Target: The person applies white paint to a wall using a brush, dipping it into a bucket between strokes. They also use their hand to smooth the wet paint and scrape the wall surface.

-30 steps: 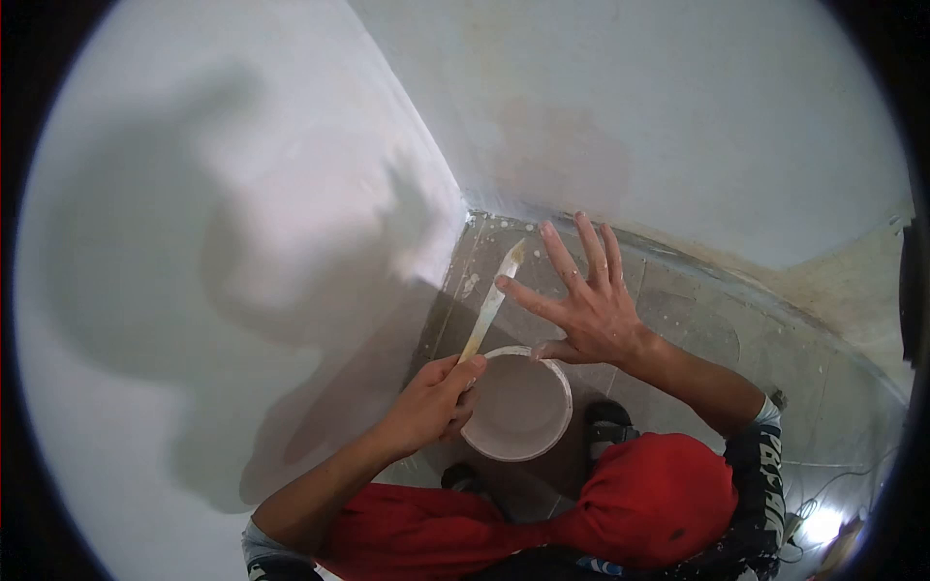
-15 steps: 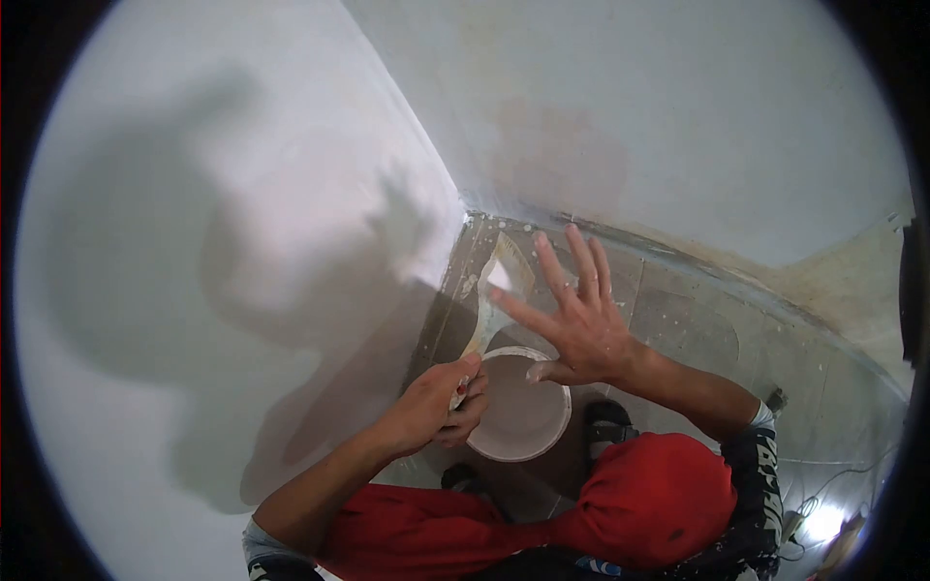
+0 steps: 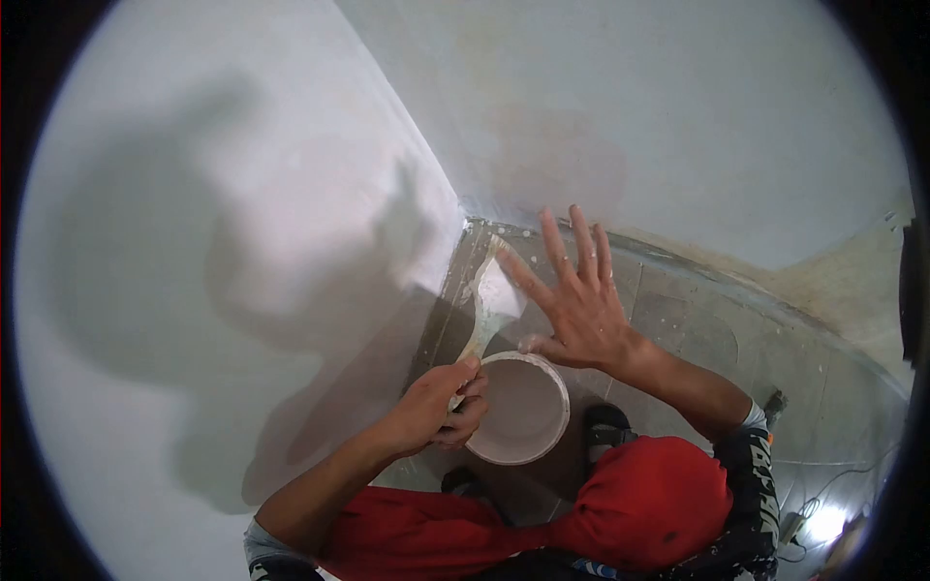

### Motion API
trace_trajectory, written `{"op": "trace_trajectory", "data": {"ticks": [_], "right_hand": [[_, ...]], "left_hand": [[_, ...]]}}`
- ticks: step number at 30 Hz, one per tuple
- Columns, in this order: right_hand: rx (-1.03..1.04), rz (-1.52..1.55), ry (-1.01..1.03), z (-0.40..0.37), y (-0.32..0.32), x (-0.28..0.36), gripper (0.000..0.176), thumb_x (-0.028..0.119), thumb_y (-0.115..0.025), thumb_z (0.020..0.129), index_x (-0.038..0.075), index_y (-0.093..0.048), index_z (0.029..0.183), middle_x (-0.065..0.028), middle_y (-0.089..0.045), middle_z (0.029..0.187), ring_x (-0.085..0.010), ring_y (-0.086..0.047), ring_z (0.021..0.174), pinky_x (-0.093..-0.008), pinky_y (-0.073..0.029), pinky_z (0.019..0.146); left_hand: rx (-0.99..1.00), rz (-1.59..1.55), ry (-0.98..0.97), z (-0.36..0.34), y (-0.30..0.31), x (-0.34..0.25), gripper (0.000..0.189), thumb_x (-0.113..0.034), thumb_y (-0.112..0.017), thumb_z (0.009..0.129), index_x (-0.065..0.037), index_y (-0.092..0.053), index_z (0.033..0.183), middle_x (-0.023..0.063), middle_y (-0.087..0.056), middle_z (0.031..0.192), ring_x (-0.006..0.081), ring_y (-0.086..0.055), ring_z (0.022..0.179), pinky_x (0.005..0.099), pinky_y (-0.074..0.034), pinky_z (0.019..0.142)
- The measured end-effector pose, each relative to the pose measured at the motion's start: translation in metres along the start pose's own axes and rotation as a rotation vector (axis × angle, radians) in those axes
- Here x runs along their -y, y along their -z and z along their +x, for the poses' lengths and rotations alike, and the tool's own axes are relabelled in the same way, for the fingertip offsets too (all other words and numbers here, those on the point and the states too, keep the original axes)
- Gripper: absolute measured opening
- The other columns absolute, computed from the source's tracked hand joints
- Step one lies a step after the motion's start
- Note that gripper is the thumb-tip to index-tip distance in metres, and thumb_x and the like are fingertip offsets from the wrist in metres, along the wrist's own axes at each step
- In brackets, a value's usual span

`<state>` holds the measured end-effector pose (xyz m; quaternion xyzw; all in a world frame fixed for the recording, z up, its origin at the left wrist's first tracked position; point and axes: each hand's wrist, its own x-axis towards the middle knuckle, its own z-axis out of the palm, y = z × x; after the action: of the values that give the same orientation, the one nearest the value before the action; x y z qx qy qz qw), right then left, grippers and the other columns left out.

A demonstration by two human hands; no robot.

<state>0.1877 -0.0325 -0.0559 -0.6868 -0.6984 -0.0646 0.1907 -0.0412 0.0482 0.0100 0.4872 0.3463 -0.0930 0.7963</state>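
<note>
My left hand (image 3: 438,405) is wrapped round the handle of a wide paintbrush (image 3: 498,295), whose head points away from me and carries white paint. With fingers spread, my right hand (image 3: 587,321) is held out just right of the brush, palm down. Its index finger overlaps the brush head near the bristle tips. Spots of white show on the fingers. Below both hands stands a round white bucket (image 3: 566,412) with a pale inside, and my right thumb overlaps its far rim in this view.
Two pale walls meet in a corner ahead, a left wall (image 3: 320,87) and a right wall (image 3: 659,116). The grey tiled floor (image 3: 678,320) has white paint spots. Red cloth (image 3: 659,499) covers my legs. A cable (image 3: 843,474) and a bright lamp (image 3: 826,523) lie at lower right.
My right hand has shifted slightly away from me, bringing its index finger over the bristle end. The brush head has turned a little in my left hand.
</note>
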Motion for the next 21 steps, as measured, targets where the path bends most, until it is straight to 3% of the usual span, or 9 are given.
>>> {"op": "trace_trajectory", "data": {"ticks": [3,9,11,12,14,15,18,21], "right_hand": [[-0.031,-0.007,-0.039,0.002,0.002,-0.002,0.105,0.074,-0.064,0.075,0.029,-0.02,0.159,-0.029,-0.003,0.161,-0.0579,-0.002,0.145,-0.0745,-0.008,0.111],[0.035,0.113,0.022,-0.007,0.0,0.014,0.106,0.07,-0.072,0.07,0.036,-0.022,0.157,-0.0281,-0.005,0.161,-0.0566,-0.002,0.146,-0.0736,-0.007,0.112],[0.142,-0.007,0.096,-0.008,-0.003,0.016,0.101,0.085,-0.055,0.069,0.037,-0.03,0.155,-0.0302,-0.004,0.161,-0.0597,-0.001,0.144,-0.0751,-0.007,0.111],[0.139,-0.012,0.096,-0.007,-0.002,0.016,0.101,0.085,-0.055,0.069,0.037,-0.03,0.155,-0.0302,-0.004,0.161,-0.0597,-0.001,0.144,-0.0751,-0.007,0.111],[0.141,0.035,0.021,-0.003,0.003,0.015,0.105,0.071,-0.072,0.069,0.038,-0.023,0.157,-0.025,-0.006,0.162,-0.0555,-0.002,0.146,-0.0723,-0.007,0.113],[0.139,0.033,0.024,-0.004,0.001,0.012,0.105,0.071,-0.072,0.069,0.038,-0.023,0.157,-0.025,-0.006,0.162,-0.0555,-0.002,0.146,-0.0723,-0.007,0.113],[0.039,0.012,0.002,-0.006,-0.011,-0.002,0.106,0.072,-0.072,0.069,0.038,-0.023,0.156,-0.0258,-0.005,0.162,-0.0559,-0.003,0.146,-0.0721,-0.007,0.113],[0.035,-0.061,-0.057,-0.004,-0.008,-0.007,0.103,0.082,-0.062,0.068,0.037,-0.029,0.155,-0.0297,-0.003,0.161,-0.0588,-0.002,0.144,-0.0742,-0.007,0.111]], "left_hand": [[0.004,-0.032,-0.011,0.001,0.005,-0.005,0.044,-0.053,-0.033,0.104,-0.017,-0.035,0.079,-0.0047,-0.027,0.052,0.0092,-0.024,0.036,0.0277,-0.025,0.038],[0.008,-0.124,0.004,0.004,0.014,-0.007,0.044,-0.054,-0.033,0.104,-0.019,-0.035,0.078,-0.0062,-0.026,0.05,0.0089,-0.024,0.035,0.0277,-0.025,0.038],[0.012,-0.141,0.018,0.002,0.012,-0.006,0.043,-0.053,-0.032,0.104,-0.019,-0.036,0.078,-0.0067,-0.026,0.05,0.0089,-0.024,0.035,0.0276,-0.025,0.038],[0.024,-0.152,0.014,0.002,0.011,-0.006,0.043,-0.053,-0.032,0.104,-0.019,-0.036,0.078,-0.0068,-0.026,0.05,0.0087,-0.024,0.035,0.0274,-0.025,0.038],[0.033,-0.164,0.009,0.0,0.01,-0.005,0.043,-0.053,-0.032,0.105,-0.019,-0.036,0.078,-0.0069,-0.026,0.05,0.0085,-0.024,0.035,0.0272,-0.025,0.038],[0.034,-0.158,-0.002,-0.001,0.01,-0.002,0.043,-0.053,-0.032,0.105,-0.02,-0.036,0.077,-0.007,-0.026,0.049,0.0083,-0.024,0.035,0.0268,-0.026,0.038],[0.059,-0.233,-0.015,-0.001,0.018,0.002,0.043,-0.052,-0.032,0.105,-0.019,-0.037,0.079,-0.006,-0.027,0.05,0.0088,-0.025,0.035,0.0265,-0.026,0.037],[0.077,-0.326,-0.024,-0.001,0.018,-0.006,0.043,-0.052,-0.032,0.105,-0.018,-0.038,0.081,-0.0051,-0.028,0.05,0.0095,-0.025,0.034,0.0266,-0.026,0.036]]}}
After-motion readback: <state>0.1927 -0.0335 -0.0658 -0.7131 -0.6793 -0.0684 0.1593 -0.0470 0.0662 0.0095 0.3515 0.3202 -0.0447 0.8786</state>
